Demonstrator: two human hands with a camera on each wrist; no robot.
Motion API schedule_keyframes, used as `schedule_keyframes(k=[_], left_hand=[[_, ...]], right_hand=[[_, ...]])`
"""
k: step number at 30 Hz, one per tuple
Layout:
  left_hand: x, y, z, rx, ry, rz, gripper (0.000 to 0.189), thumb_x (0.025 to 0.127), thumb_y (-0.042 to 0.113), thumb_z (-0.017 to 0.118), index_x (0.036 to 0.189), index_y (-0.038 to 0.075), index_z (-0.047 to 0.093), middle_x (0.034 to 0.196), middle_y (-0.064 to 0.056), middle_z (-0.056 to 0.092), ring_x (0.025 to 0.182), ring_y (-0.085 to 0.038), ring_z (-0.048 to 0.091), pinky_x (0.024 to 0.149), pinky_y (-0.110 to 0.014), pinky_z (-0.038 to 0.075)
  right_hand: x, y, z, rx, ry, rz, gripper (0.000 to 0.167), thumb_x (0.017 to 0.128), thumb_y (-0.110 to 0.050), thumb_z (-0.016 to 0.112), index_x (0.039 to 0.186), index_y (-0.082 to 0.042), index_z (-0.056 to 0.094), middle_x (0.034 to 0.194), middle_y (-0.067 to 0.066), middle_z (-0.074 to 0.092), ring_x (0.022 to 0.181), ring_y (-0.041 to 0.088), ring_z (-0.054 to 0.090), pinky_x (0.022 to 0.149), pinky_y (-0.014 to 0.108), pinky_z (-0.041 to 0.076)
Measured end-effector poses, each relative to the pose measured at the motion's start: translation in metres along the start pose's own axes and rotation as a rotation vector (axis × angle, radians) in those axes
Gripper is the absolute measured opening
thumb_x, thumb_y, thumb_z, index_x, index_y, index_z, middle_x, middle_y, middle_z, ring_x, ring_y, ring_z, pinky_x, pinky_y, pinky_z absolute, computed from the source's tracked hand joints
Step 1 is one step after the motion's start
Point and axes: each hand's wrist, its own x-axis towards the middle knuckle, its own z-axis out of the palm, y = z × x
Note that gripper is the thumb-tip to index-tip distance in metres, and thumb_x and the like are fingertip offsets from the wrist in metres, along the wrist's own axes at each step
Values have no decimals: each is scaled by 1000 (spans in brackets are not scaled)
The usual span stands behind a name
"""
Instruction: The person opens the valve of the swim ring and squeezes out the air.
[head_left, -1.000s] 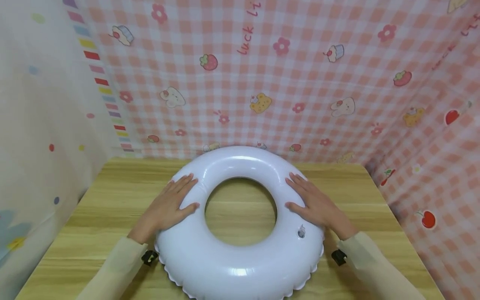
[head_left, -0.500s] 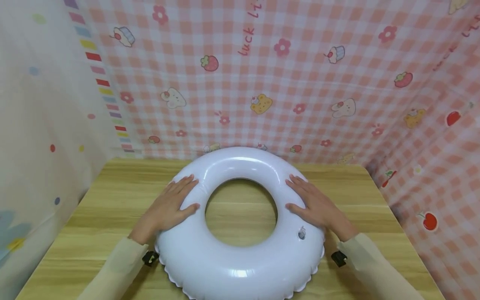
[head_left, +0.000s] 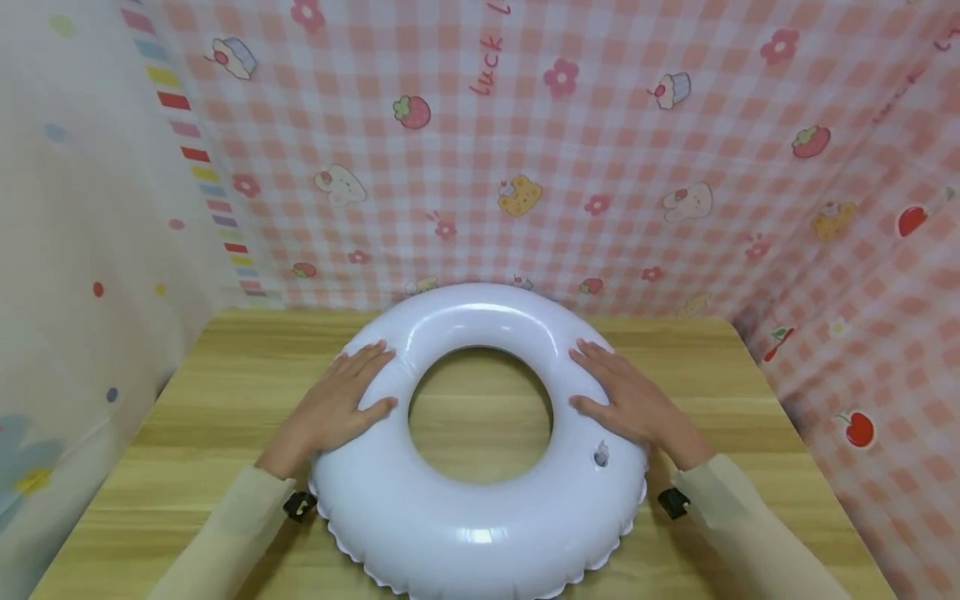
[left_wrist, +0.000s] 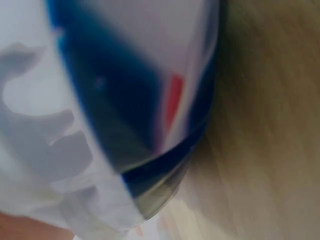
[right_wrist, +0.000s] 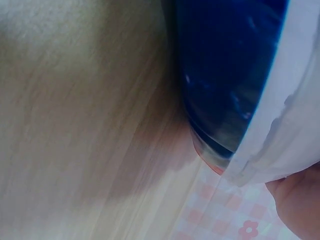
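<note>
A white inflated swim ring (head_left: 480, 542) lies on the wooden table, its clear air valve (head_left: 601, 455) on the right side facing up. My left hand (head_left: 337, 408) rests flat on the ring's left side, fingers spread and thumb towards the hole. Mirroring it, my right hand (head_left: 630, 400) lies on the right side, just above the valve, fingers extended. Both wrist views show the ring's glossy dark blue underside (left_wrist: 110, 100), where a red patch (left_wrist: 174, 100) shows on the left. In the right wrist view, part of the right hand (right_wrist: 302, 202) shows at the lower corner.
The ring's far edge comes close to a pink checked cloth (head_left: 480, 167) hanging behind the table (head_left: 240, 375). Patterned cloths also hang at the left (head_left: 90, 208) and right (head_left: 885, 333). A small black wrist mount (head_left: 673, 502) sits under each sleeve.
The head view has tilted slightly, so the ring and table sit a little higher in the picture. Both hands keep their places on the ring.
</note>
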Motion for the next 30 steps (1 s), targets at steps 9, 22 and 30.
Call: schedule_keyframes(k=[9,22,30], left_hand=[[2,-1,-1,-3,-3,-6,74,102,49,53,162,12,31,171,-12,25,158,-34,23,128,-60,13],[0,1,3,-13,-10,-5,73,102,47,54,161,11,32,170,-13,27,157,-35,24,128,-59,14],[1,2,-5,-9,-10,-22,76,100,46,56,162,10,30,172,-13,21,159,-35,18,128,-59,12]], right_hand=[[3,0,-3,2,4,-2,75,99,-51,56,161,-15,34,171,10,26,158,35,23,128,57,19],[-3,-2,-1,32,-11,8,75,99,-51,57,161,-15,34,170,10,27,158,35,24,127,59,20],[2,0,-4,24,-6,2,79,100,-51,57,164,-16,28,173,10,18,160,35,18,127,60,20]])
